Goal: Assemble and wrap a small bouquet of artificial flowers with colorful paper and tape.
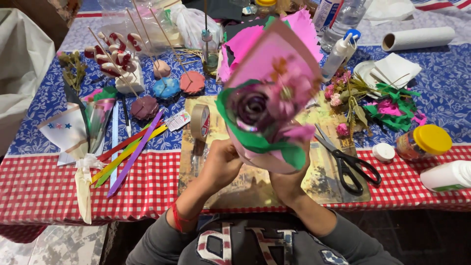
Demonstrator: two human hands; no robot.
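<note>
Both hands (255,169) under paper bouquet (270,98) — blooms above the grip

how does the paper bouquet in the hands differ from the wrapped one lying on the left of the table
The held bouquet is raised off the table in both hands, left hand and right hand; the white-wrapped bouquet lies flat, untouched. The held one has pink wrap with a green collar and an open top showing purple and pink flowers; the lying one is white with small stars and tied at its stem. Both are cone-shaped.
</note>
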